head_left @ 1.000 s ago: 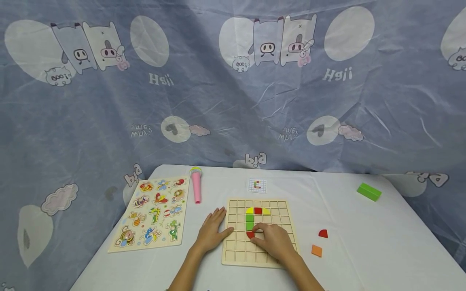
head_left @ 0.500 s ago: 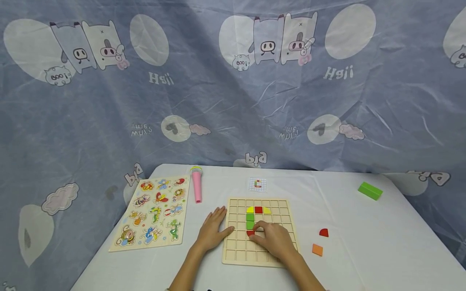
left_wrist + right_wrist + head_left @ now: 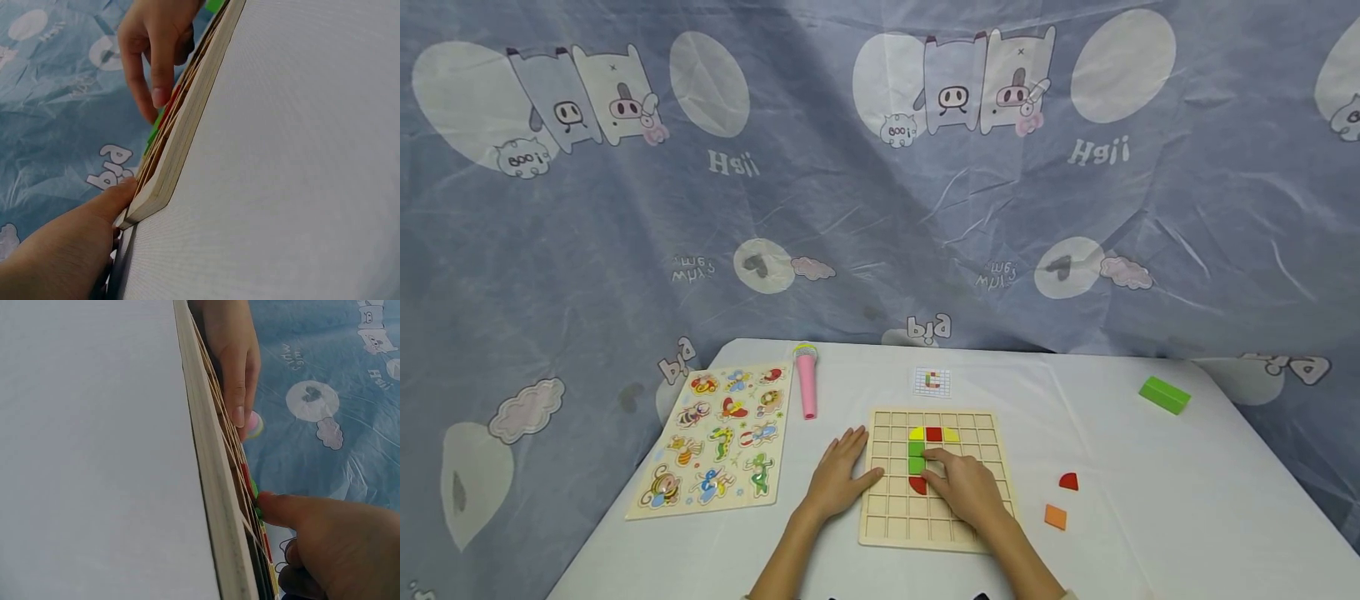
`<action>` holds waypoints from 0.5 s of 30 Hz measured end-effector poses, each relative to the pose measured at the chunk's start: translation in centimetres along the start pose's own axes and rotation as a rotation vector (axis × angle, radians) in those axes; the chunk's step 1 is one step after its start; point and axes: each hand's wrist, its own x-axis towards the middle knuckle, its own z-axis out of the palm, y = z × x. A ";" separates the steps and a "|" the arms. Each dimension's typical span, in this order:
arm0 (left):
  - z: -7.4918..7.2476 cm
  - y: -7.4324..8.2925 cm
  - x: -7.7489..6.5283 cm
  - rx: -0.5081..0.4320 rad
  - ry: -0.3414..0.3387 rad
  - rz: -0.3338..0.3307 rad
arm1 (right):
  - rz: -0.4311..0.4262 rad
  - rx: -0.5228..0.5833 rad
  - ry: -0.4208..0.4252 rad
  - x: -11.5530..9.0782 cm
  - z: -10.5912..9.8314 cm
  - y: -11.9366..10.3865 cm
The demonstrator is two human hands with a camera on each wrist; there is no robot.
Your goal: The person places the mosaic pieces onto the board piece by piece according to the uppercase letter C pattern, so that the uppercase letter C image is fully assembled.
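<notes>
A wooden grid board [image 3: 887,530] lies on the table. In its cells sit a yellow quarter-round tile [image 3: 917,434], a red square tile [image 3: 933,434], another yellow quarter-round tile [image 3: 951,435], two green square tiles [image 3: 916,457] and a red quarter-round tile [image 3: 917,485]. My left hand [image 3: 837,477] rests beside the board's left edge, fingers extended and thumb [image 3: 119,195] on the rim. Over the board, my right hand [image 3: 968,490] holds nothing; its index finger and thumb are apart, at the right side of the green tiles. Its other fingers are partly hidden.
Right of the board lie a loose red quarter-round tile [image 3: 1068,482] and an orange square tile [image 3: 1056,517]. A pattern card [image 3: 932,382] is behind the board. Farther out are a pink toy microphone [image 3: 807,387], an insect puzzle board [image 3: 706,425] and a green block [image 3: 1164,395].
My right thumb and index finger have come off the red quarter-round tile and shifted up beside the green tiles, leaving it in its cell. My left hand has stayed put.
</notes>
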 end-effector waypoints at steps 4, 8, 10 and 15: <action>0.0 0.0 0.0 0.000 0.006 0.005 | -0.010 0.001 0.004 -0.2 -0.1 0.0; 0.0 0.0 0.0 -0.002 0.014 0.009 | 0.003 0.011 0.005 -0.5 -0.6 0.1; 0.1 0.0 -0.1 0.001 0.026 0.019 | 0.024 0.025 0.003 -0.7 -1.1 0.3; 0.2 0.0 -0.1 0.001 0.031 0.020 | 0.114 0.056 0.005 -1.6 -3.2 2.2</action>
